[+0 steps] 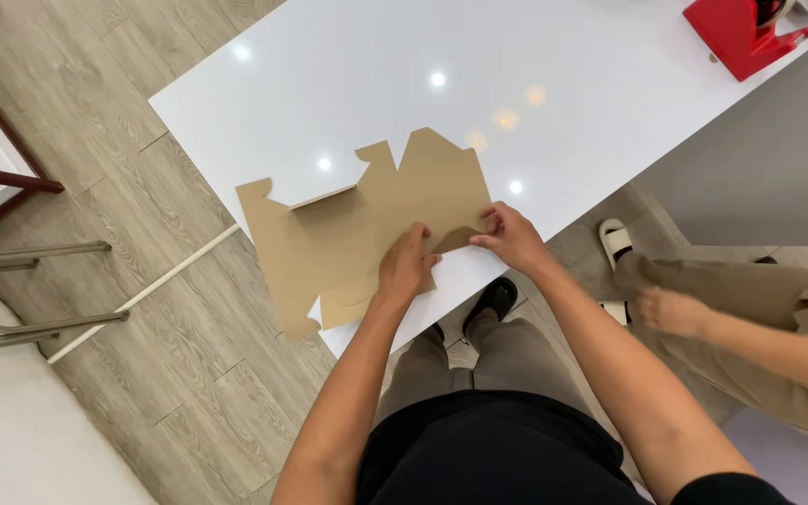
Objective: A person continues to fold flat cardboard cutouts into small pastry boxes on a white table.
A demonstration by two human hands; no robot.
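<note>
Flat brown cardboard box blank (357, 238) lay on the white desk (329, 84), near the person's edge, one corner overhanging toward the wooden floor (142, 309). One flap stood slightly raised near the middle; the rest lay flat.

Left hand (406, 266) pressed palm-down on the lower part of the blank, fingers spread and bent, pinning it. Right hand (512, 236) pinched the blank's right edge between thumb and fingertips, at a notched flap.

Handling, judged: the sheet looked light and thin, stiff across the panels but ready to bend along its creases; likely to slide on the glossy desk unless held down. Best taken at a panel edge or flap, beside a fold line.

Red tape dispenser (741, 33) stood at the far right corner, well apart. Another person's hand (666, 310) showed at the right, below desk level, touching nothing on the desk.
</note>
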